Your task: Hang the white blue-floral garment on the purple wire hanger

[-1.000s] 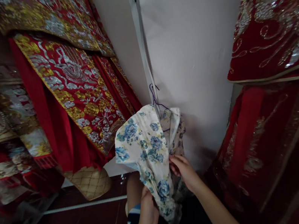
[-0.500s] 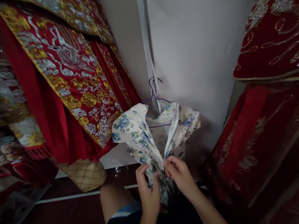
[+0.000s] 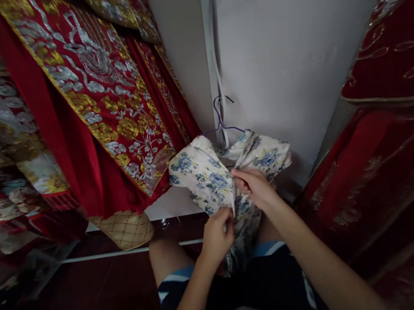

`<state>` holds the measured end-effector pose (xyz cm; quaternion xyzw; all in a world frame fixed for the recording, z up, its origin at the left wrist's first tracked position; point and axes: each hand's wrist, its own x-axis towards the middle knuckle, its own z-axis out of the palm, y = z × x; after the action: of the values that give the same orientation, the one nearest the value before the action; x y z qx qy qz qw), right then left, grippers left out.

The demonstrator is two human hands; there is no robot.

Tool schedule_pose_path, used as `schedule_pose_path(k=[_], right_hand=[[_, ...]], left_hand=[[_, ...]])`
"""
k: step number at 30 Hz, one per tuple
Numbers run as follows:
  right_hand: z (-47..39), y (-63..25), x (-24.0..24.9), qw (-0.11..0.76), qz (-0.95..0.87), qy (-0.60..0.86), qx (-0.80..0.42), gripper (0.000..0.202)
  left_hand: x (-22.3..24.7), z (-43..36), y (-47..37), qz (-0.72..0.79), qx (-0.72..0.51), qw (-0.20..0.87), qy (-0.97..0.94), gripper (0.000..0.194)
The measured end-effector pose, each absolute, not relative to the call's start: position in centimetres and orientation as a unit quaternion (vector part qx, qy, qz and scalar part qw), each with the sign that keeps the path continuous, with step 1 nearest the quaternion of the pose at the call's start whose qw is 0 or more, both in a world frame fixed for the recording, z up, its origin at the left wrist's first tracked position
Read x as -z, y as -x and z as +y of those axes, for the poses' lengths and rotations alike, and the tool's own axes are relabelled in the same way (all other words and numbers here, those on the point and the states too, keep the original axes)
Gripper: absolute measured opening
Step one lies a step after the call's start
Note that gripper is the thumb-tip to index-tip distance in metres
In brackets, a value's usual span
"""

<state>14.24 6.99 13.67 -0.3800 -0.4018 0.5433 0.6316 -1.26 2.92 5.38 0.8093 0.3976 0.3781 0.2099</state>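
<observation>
A white dress with blue flowers (image 3: 211,178) hangs on a thin purple hanger (image 3: 219,121) against the wall. Its skirt part drops down between the person's knees. My left hand (image 3: 217,233) pinches the front edge of the dress low on the opening. Higher up, near the neckline, my right hand (image 3: 254,184) has its fingers closed on the other part of the same front edge. The two edges meet between my hands. Whether there is a zip or buttons there is too small to tell.
Red costumes with gold and silver embroidery (image 3: 100,88) hang close on the left, with a quilted gold piece (image 3: 126,231) below. More dark red embroidered cloth (image 3: 385,61) hangs on the right. A white strap (image 3: 215,53) runs down the pale wall (image 3: 281,31).
My right hand has moved up to the neckline. The left hand has gone from loosely spread fingers to a pinch on the front edge. The dress front is drawn closer together.
</observation>
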Motion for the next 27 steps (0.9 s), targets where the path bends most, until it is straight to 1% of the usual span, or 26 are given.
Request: schedule_pose_path(k=[5, 10, 13, 18, 22, 27], right_hand=[[10.1, -14.6, -17.6, 0.626, -0.417, 0.373, -0.542, 0.023], [10.7, -14.7, -19.8, 0.634, -0.412, 0.372, -0.539, 0.020], [10.5, -15.1, -20.6, 0.638, -0.415, 0.368, -0.534, 0.020], [10.3, -15.3, -21.0, 0.628, -0.429, 0.370, -0.534, 0.019], [10.6, -14.8, -21.5, 0.623, -0.428, 0.364, -0.545, 0.020], [11.3, -14.6, -22.1, 0.617, -0.428, 0.357, -0.555, 0.020]], left_hand=[[-5.9, 3.3, 1.7, 0.412, -0.341, 0.219, -0.816, 0.012], [-6.2, 2.5, 1.4, 0.417, -0.284, 0.199, -0.840, 0.016], [-5.6, 1.6, 0.9, 0.418, -0.268, 0.194, -0.846, 0.016], [-4.7, 0.6, 0.5, 0.427, -0.286, 0.219, -0.830, 0.016], [-5.0, 0.0, 0.6, 0.423, -0.303, 0.227, -0.823, 0.015], [-5.7, -0.8, 0.6, 0.429, -0.294, 0.212, -0.827, 0.015]])
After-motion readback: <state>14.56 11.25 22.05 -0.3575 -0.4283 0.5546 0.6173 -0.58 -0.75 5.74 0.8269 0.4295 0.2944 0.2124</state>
